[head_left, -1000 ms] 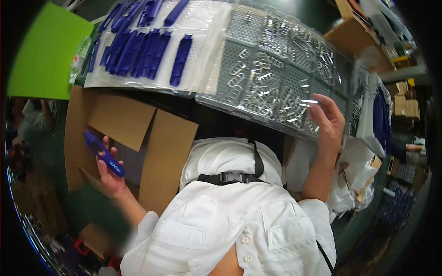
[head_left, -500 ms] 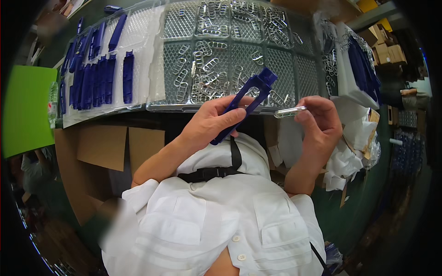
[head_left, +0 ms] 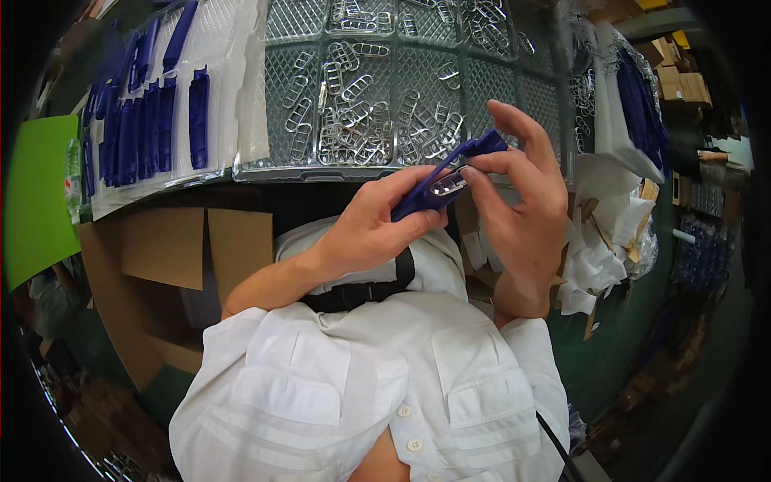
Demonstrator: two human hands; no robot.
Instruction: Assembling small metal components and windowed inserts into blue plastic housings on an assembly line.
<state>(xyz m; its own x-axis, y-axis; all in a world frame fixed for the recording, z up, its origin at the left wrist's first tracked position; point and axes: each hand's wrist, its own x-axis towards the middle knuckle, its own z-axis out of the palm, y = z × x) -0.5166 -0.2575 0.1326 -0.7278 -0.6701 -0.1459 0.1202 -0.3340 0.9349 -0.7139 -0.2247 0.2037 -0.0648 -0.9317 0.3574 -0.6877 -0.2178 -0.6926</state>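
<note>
My left hand [head_left: 385, 215] grips a dark blue plastic frame [head_left: 482, 145] by its near end, thumb on one side and fingers on the other. The frame is tilted, its far end pointing up and right. At its opening sits a shiny chrome oval piece [head_left: 447, 184] with crossbars. My right hand [head_left: 522, 189] pinches the upper end of this chrome piece between thumb and forefinger, its other fingers raised. I cannot tell whether the piece is seated in the frame. Beyond my hands, a clear compartment tray [head_left: 321, 173] holds many similar chrome pieces [head_left: 357, 128].
Blue plastic parts [head_left: 198, 120] lie in rows on a pale sheet at the left, near a clear bottle [head_left: 73, 181] and a green panel [head_left: 36, 193]. An open cardboard box [head_left: 161, 249] stands below the table edge. More blue parts [head_left: 642, 104] lie at the right.
My right hand has brought the chrome piece leftward into the blue frame's opening. My left hand has turned the frame onto its edge. The view has shifted slightly.
</note>
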